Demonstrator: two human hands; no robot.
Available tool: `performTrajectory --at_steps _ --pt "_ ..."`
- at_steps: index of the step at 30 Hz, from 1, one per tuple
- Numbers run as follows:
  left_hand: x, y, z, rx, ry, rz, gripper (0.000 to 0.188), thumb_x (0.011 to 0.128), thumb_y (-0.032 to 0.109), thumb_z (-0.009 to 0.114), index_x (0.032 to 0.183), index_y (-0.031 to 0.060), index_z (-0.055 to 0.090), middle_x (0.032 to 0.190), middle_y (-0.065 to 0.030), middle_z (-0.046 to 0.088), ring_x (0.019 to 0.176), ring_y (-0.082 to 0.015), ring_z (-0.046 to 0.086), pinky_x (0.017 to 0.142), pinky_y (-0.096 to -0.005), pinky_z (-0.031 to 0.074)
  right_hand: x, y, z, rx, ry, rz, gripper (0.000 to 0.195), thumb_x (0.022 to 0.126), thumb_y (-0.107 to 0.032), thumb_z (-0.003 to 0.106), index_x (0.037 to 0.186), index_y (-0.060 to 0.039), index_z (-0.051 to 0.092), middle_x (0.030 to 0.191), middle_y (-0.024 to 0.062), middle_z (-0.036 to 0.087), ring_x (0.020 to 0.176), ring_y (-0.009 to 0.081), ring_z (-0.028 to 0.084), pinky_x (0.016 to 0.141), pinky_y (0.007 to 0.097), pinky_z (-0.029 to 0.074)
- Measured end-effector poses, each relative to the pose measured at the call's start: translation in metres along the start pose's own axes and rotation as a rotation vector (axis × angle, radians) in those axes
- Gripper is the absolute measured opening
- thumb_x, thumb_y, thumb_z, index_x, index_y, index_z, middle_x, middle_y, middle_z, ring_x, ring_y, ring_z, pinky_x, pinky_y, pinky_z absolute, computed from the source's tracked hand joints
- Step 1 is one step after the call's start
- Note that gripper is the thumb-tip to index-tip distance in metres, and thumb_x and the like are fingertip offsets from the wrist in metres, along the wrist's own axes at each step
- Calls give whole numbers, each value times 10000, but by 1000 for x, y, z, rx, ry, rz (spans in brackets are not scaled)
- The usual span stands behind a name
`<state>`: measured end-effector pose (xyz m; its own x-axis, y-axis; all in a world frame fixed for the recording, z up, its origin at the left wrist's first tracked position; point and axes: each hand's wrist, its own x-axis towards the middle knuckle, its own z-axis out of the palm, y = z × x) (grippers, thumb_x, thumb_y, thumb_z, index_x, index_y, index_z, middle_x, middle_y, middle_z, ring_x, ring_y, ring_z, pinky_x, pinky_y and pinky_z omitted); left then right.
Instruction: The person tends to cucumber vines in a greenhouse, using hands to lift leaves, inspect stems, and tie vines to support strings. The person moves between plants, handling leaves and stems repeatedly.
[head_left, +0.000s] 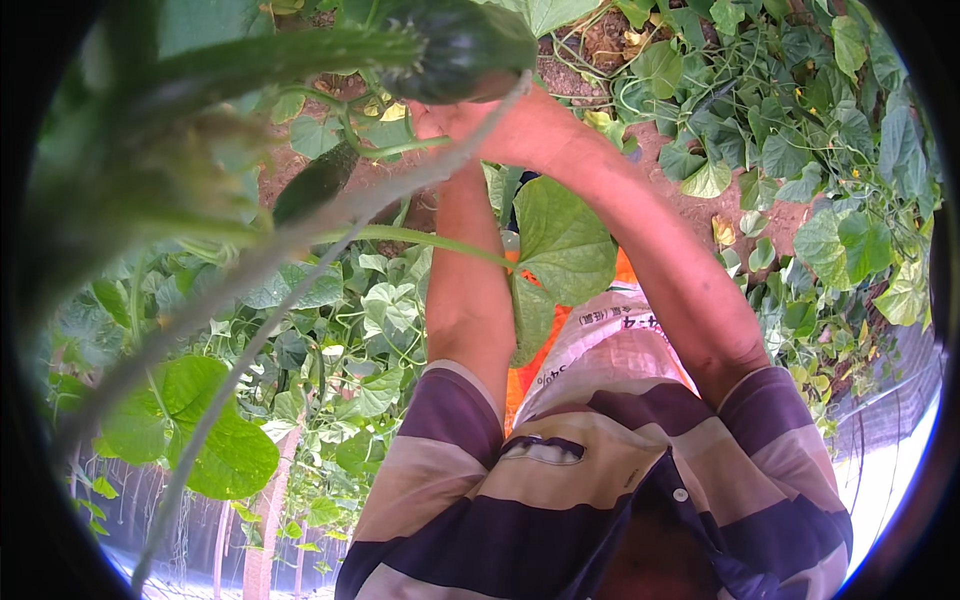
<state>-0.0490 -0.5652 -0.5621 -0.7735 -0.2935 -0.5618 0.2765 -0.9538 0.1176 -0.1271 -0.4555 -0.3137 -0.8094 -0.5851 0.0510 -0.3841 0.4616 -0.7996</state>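
Note:
Both hands are close together at the top centre, partly hidden behind a dark green cucumber (469, 52) that hangs near the camera. My left hand (433, 122) is beside a thin green stem, its fingers mostly covered. Across it from the right reaches my right hand (499, 129), its fingers also hidden. Whether either one grips anything cannot be told. A second cucumber (316, 184) hangs to the lower left of the hands. One broad cucumber leaf (566, 240) spreads between the forearms.
A blurred grey twine (300, 232) runs diagonally across the near left. Behind the leaf, a printed white and orange woven sack (600, 337) lies against the body. Leafy vines (795, 142) stand on both sides over reddish soil (697, 206). A post (266, 517) rises at the lower left.

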Motion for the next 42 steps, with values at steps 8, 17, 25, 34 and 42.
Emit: performTrajectory --at_steps 8,17,25,34,42 --pt "2 -5 9 23 -7 -42 237 1047 277 599 1181 82 620 1170 -52 682 1070 -185 650 941 -374 556 -5 -5 -7 -142 -129 6 152 910 -126 633 1028 -89 722 908 110 726 794 273 688 754 404 566" --pt "-25 -13 20 147 27 -125 258 1050 280 585 1221 87 602 1222 -53 662 1099 -199 641 963 -400 547 -4 -2 1 -46 -209 137 490 868 -206 708 1332 -95 597 1017 149 702 955 303 682 882 400 545" --pt "-52 3 32 269 -6 -173 279 1052 282 572 1256 92 586 1268 -54 644 1124 -212 632 983 -422 539 -8 -18 -13 510 -55 162 572 829 -110 671 1393 -142 584 1235 184 706 1125 361 683 994 415 522" --pt "-55 11 27 344 -29 -248 305 1055 284 557 1295 97 568 1320 -55 623 1152 -227 623 1006 -448 530 12 16 38 610 -285 331 496 782 -260 792 1206 -28 678 1133 176 731 1050 309 698 911 400 548" --pt "-56 22 29 395 351 -155 273 1049 306 561 1252 125 570 1159 -56 636 1060 -206 622 926 -392 545 67 7 57 -31 -460 485 332 832 -281 665 1042 -44 768 1078 190 750 1034 335 718 866 398 564"
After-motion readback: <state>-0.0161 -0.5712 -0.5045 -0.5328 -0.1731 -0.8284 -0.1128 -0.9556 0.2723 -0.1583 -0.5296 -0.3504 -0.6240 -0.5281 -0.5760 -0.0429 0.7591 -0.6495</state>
